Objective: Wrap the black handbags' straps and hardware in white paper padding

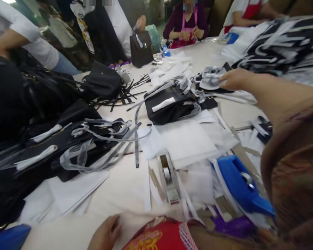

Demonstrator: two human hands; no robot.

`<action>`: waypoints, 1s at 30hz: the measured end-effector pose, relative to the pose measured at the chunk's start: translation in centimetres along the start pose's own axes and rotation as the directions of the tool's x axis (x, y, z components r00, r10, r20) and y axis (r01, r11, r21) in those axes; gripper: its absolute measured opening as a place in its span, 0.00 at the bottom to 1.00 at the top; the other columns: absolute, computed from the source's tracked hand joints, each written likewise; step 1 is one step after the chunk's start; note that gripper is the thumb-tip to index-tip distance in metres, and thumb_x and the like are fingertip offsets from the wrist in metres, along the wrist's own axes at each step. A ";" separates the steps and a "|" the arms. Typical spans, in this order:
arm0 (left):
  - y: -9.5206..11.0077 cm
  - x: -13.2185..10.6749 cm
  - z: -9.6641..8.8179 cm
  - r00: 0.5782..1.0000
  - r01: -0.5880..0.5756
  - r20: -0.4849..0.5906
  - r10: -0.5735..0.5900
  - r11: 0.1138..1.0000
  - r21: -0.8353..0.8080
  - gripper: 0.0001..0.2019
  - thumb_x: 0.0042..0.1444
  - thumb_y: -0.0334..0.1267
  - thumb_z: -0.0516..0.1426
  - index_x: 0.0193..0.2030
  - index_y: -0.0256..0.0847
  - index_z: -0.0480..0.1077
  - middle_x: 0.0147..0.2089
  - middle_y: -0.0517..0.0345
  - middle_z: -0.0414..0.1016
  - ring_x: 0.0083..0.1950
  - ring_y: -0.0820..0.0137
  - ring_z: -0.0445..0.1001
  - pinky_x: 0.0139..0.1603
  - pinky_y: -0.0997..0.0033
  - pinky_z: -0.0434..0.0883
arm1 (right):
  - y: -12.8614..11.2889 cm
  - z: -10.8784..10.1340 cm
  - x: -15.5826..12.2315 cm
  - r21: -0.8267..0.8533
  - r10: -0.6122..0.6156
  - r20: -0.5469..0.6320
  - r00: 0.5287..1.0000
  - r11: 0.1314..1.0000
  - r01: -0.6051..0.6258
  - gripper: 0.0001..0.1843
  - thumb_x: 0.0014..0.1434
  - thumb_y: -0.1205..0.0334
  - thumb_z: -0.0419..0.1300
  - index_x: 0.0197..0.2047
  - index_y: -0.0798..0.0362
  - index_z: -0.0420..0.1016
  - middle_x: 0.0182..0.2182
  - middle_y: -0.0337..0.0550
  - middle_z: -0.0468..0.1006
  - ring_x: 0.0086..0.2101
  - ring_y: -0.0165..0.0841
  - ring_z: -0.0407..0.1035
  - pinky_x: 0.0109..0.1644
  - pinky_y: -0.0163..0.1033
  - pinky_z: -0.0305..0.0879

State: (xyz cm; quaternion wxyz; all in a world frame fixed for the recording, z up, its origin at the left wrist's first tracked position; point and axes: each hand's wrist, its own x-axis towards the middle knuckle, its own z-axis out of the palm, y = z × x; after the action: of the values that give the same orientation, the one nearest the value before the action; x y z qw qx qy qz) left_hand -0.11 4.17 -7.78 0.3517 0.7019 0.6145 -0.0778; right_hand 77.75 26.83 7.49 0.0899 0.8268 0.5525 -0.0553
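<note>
My right hand (236, 79) is stretched across the table, its fingers closed at the edge of a bundle of straps (211, 77) wrapped in clear film and white padding. Left of it lies a black handbag (163, 104) with a white-wrapped handle and film-covered straps. My left hand (106, 232) is low at the table's near edge, beside my red apron (148, 239); its fingers are curled, and what they hold, if anything, is hidden. A metal tape dispenser (168, 177) and white sheets (185, 139) lie between my hands.
More black bags (75, 139) with wrapped straps are heaped at left. A blue tape dispenser (236, 180) stands at right, near purple material (233, 225). Loose black straps (125, 95) lie farther back. Wrapped black pieces (281, 48) are piled at far right. Co-workers (187, 24) are across the table.
</note>
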 end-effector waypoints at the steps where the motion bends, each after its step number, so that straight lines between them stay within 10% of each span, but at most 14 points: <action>1: -0.4 0.0 0.2 0.999 -0.040 0.007 0.040 0.999 0.014 0.20 0.55 0.49 0.53 0.47 0.40 0.74 0.46 0.48 0.80 0.48 0.57 0.77 0.54 0.59 0.73 | -0.6 -1.9 -2.6 -0.020 -0.002 -0.018 1.000 1.000 0.001 0.30 0.61 0.54 0.52 0.37 0.82 0.75 0.57 0.73 0.67 0.58 0.46 0.58 0.51 0.42 0.50; 5: -2.5 0.0 0.6 0.987 -0.161 -0.009 0.161 0.987 0.024 0.19 0.56 0.48 0.53 0.48 0.38 0.72 0.42 0.49 0.79 0.43 0.60 0.77 0.49 0.60 0.73 | -4.7 -7.3 -14.3 -0.035 -0.049 -0.081 0.996 0.998 0.046 0.34 0.61 0.52 0.52 0.46 0.83 0.73 0.57 0.69 0.68 0.59 0.43 0.60 0.55 0.39 0.50; 9: -4.5 -0.5 1.0 0.952 -0.307 -0.012 0.307 0.952 0.003 0.19 0.57 0.47 0.51 0.49 0.38 0.71 0.41 0.49 0.77 0.42 0.61 0.76 0.48 0.61 0.72 | -11.5 -7.2 -26.8 -0.005 -0.187 -0.155 0.970 0.982 0.188 0.22 0.62 0.63 0.60 0.57 0.66 0.72 0.57 0.55 0.72 0.57 0.38 0.64 0.61 0.39 0.52; 13: -6.3 -2.0 1.1 0.899 -0.437 0.026 0.436 0.900 0.001 0.17 0.58 0.46 0.52 0.48 0.39 0.71 0.42 0.49 0.76 0.43 0.62 0.75 0.48 0.62 0.72 | -18.4 0.1 -38.7 0.121 -0.071 -0.085 0.994 0.989 0.081 0.20 0.62 0.59 0.60 0.56 0.56 0.74 0.51 0.51 0.78 0.50 0.40 0.70 0.56 0.41 0.61; 19: -9.9 -4.8 0.3 0.902 -0.429 0.084 0.424 0.902 0.052 0.16 0.57 0.45 0.52 0.45 0.42 0.73 0.41 0.50 0.77 0.42 0.63 0.76 0.47 0.65 0.71 | -24.0 17.8 -53.3 0.185 0.189 0.262 0.946 0.953 -0.241 0.16 0.61 0.54 0.57 0.45 0.55 0.78 0.42 0.56 0.79 0.44 0.45 0.73 0.47 0.43 0.65; 23: -11.6 -5.9 -0.3 0.908 -0.406 0.158 0.388 0.908 0.106 0.16 0.53 0.46 0.53 0.44 0.43 0.75 0.40 0.51 0.78 0.42 0.62 0.76 0.46 0.66 0.71 | -25.4 24.0 -56.3 0.230 0.281 0.316 0.906 0.904 -0.361 0.14 0.60 0.59 0.57 0.45 0.57 0.76 0.42 0.57 0.79 0.44 0.45 0.73 0.47 0.44 0.66; 30: -10.4 -6.3 -1.2 0.889 -0.445 0.214 0.404 0.874 0.196 0.17 0.48 0.44 0.55 0.42 0.43 0.78 0.39 0.50 0.79 0.43 0.59 0.78 0.46 0.67 0.73 | -26.4 24.2 -52.1 0.384 0.257 0.193 0.947 0.868 -0.314 0.13 0.62 0.61 0.56 0.46 0.57 0.76 0.48 0.56 0.76 0.49 0.42 0.69 0.54 0.40 0.61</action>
State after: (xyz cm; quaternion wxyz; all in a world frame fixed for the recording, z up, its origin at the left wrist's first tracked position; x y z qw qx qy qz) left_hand -11.49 -0.27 -7.64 0.3227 0.8482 0.3994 -0.1303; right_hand 33.59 -15.48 -8.58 -0.0410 0.8941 0.3923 -0.2119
